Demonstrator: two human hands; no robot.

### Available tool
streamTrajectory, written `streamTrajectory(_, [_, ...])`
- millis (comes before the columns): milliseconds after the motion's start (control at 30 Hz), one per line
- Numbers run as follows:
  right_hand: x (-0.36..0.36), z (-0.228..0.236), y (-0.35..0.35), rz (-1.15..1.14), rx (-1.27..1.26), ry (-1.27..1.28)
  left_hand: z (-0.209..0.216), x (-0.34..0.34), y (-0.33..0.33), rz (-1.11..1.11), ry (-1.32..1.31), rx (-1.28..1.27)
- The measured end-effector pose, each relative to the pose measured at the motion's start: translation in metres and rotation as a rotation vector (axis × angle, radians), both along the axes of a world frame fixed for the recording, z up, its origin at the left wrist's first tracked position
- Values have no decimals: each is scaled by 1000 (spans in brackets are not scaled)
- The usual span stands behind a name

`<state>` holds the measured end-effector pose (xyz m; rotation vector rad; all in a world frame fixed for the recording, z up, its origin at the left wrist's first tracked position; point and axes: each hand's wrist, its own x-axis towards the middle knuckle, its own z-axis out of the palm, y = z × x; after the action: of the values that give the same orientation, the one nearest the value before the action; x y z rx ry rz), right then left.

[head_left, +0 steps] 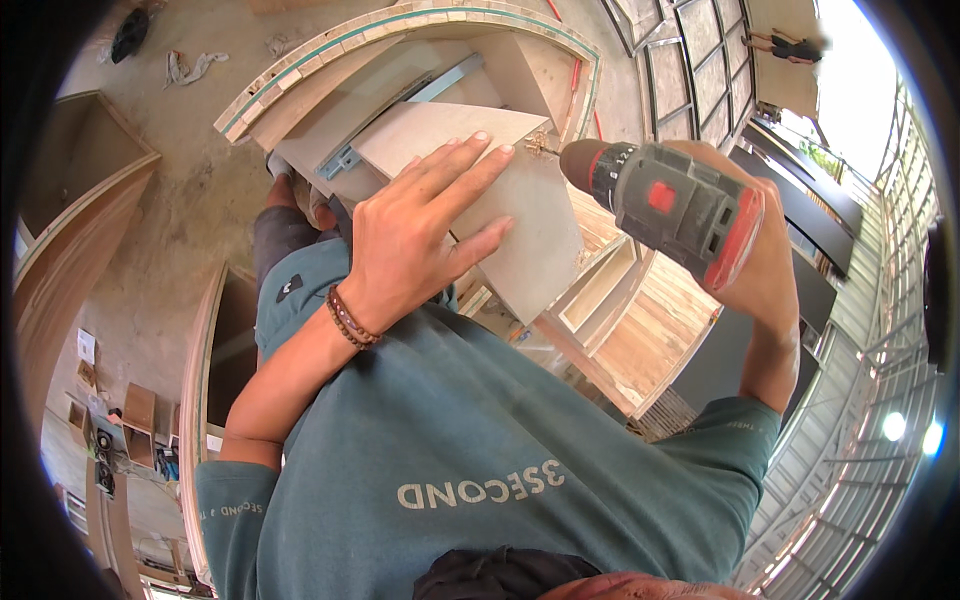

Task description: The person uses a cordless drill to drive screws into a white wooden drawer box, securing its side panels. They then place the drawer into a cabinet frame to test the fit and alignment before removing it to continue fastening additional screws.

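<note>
My left hand [415,225] lies with fingers stretched out on a pale flat wooden panel [535,235], pressing its face. A beaded bracelet circles that wrist. My right hand [765,230] is wrapped round a black and red cordless drill [668,200], held level with its chuck toward the panel. Curly wood shavings [541,143] sit at the panel's upper edge, just in front of the chuck. The bit is thin, and I cannot tell how deep it sits in the wood. Beside the panel, a metal drawer slide [340,162] runs along the inside of a curved cabinet [400,40].
A light wooden piece with an open compartment [598,290] stands beneath the panel. Other unfinished cabinets [95,200] stand at the left on the concrete floor. Black metal frames [690,60] and dark panels [810,190] lie at the right. Another person [790,48] is far off.
</note>
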<state>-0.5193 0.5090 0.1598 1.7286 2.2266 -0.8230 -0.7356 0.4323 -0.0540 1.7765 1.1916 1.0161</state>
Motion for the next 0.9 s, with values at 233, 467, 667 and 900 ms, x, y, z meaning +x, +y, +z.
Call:
streamTrajectory(233, [14, -10, -22, -33, 112, 81, 0, 0, 1, 1, -8, 24])
streamTrajectory(467, [10, -17, -27, -76, 45, 86, 3, 2, 1, 19, -8, 2])
streamTrajectory(667, [25, -25, -46, -112, 108, 192, 5, 5, 0, 50, 1, -4])
streamTrajectory(900, [37, -54, -83, -142, 242, 207, 5, 5, -1, 58, 10, 8])
